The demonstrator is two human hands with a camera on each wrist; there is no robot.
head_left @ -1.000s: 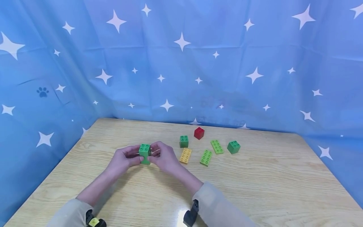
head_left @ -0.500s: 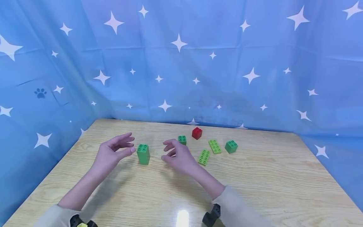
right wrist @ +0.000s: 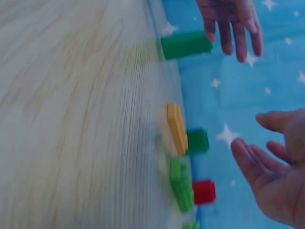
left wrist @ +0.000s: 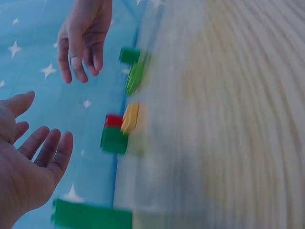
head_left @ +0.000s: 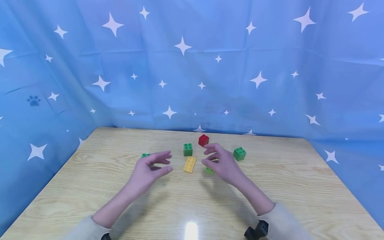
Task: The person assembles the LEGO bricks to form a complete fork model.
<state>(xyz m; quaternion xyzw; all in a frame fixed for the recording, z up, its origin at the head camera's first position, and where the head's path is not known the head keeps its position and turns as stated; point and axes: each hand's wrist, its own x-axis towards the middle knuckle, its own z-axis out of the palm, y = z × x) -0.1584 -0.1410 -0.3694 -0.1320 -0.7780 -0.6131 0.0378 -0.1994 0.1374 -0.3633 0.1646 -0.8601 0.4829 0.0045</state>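
Note:
My left hand [head_left: 147,171] hovers over the table with fingers loosely bent and nothing in them. Behind it, mostly hidden in the head view, stands a tall green block stack [head_left: 145,155]; its long side shows in the right wrist view as a green block [right wrist: 186,45]. My right hand [head_left: 223,164] hangs in the air, holding nothing, near a lime-green flat brick [head_left: 209,170] that it partly covers. Between the hands lie a yellow flat brick [head_left: 189,164] and, behind that, a green square brick [head_left: 188,150]. A red brick [head_left: 203,140] sits farther back.
Another green brick [head_left: 239,153] stands to the right of my right hand. The wooden table [head_left: 300,186] ends at a blue star-patterned curtain [head_left: 210,66] at the back and left. Both wrist views are blurred.
Both hands have released the tall green block stack, which stays standing. They have spread apart and shifted right, the right hand farther, now over the lime-green bricks.

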